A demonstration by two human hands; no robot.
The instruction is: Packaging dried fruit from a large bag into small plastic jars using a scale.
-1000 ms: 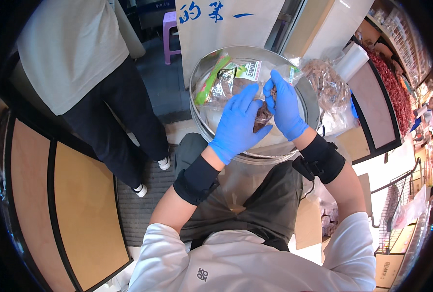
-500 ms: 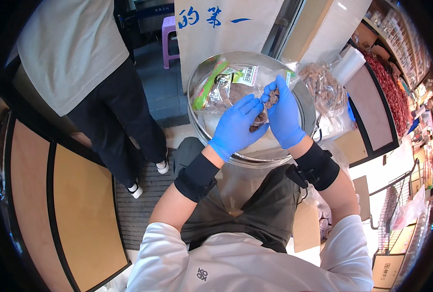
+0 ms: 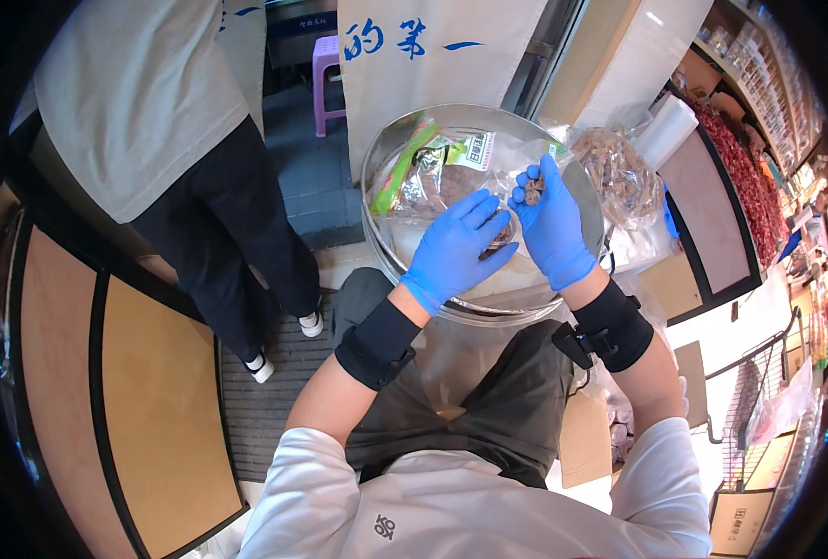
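My left hand [image 3: 461, 247], in a blue glove, curls around a clump of dark brown dried pieces [image 3: 501, 233]. Beside it, my right hand [image 3: 556, 233], gloved too, is raised with its fingers closed on a few wrinkled brown dried pieces [image 3: 534, 192]. Both hands are over a large round metal pan [image 3: 589, 200], a small gap between them. In the pan, beyond my left hand, lies a clear plastic packet [image 3: 442, 177] with green and white printing and brown contents. What lies under my palms is hidden.
To the right of the pan sits a clear bag of brown dried goods [image 3: 619, 172], near a white plastic roll [image 3: 667, 130]. A person [image 3: 218, 205] stands at the left, by wooden panels [image 3: 158, 401]. A purple stool [image 3: 326, 84] is behind; a wire cart [image 3: 759, 391] is at right.
My hands have drawn apart; the right moved slightly right and nearer, keeping brown pieces in its fingers. The left stays around its clump. The packet has barely moved.
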